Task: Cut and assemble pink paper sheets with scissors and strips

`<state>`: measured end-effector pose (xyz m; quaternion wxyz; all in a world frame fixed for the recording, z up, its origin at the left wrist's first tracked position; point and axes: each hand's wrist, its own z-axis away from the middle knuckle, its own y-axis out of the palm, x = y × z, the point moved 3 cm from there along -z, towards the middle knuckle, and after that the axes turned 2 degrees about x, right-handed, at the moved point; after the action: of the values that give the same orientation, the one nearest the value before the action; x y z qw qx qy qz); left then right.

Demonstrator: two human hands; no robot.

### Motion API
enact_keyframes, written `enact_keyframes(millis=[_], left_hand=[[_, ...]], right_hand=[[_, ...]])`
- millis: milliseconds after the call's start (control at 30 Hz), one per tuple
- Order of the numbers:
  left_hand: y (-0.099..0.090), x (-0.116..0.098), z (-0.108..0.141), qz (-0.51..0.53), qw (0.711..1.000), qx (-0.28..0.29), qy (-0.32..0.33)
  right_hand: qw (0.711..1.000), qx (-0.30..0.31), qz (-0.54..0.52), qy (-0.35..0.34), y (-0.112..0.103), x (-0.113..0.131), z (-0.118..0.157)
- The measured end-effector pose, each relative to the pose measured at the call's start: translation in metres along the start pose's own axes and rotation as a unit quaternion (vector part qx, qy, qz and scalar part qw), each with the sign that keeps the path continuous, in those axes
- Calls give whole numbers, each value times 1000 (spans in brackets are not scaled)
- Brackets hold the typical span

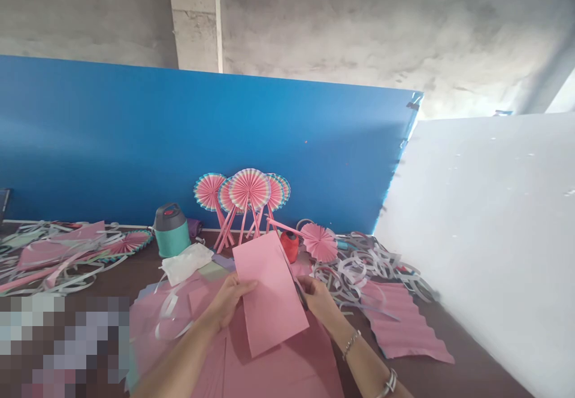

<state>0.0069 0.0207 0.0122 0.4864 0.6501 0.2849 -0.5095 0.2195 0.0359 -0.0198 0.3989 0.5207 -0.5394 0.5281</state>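
A folded sheet of pink paper (272, 302) is held up, tilted, above the table. My left hand (233, 297) pinches its left edge, thumb on the front face. At the right edge, my right hand (317, 296) is closed round a pair of dark-handled scissors (300, 295). The scissor blades lie along that edge, pointing up and away; whether they are cutting cannot be made out. Below the held sheet lie larger pink sheets (287, 374) on the table.
Several pink paper fans (249, 189) stand at the back. Beside them are a teal container (172, 236), a white plastic bag (186, 263) and a red object (290, 245). Paper strips (372, 263) and a pleated pink sheet (404, 323) lie right. Blue (135, 140) and white (485, 218) panels border the table.
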Motion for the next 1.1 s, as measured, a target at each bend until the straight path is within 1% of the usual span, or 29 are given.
enact_keyframes(millis=[267, 433, 633, 800, 933, 1100], left_hand=[[3, 0, 1, -14, 1000, 17, -1], [7, 1, 3, -16, 999, 29, -16], [8, 0, 4, -14, 1000, 21, -10], [7, 2, 3, -11, 1000, 13, -14], [5, 6, 1, 7, 999, 18, -30], [5, 6, 1, 11, 1000, 10, -24]], right_hand=[[1000, 7, -20, 16, -1, 1, 1], [999, 9, -42, 15, 0, 5, 2], [997, 21, -72, 22, 3, 12, 5], [997, 33, -67, 22, 4, 15, 7], [998, 26, -60, 18, 4, 13, 7], [999, 26, -41, 16, 5, 14, 7]])
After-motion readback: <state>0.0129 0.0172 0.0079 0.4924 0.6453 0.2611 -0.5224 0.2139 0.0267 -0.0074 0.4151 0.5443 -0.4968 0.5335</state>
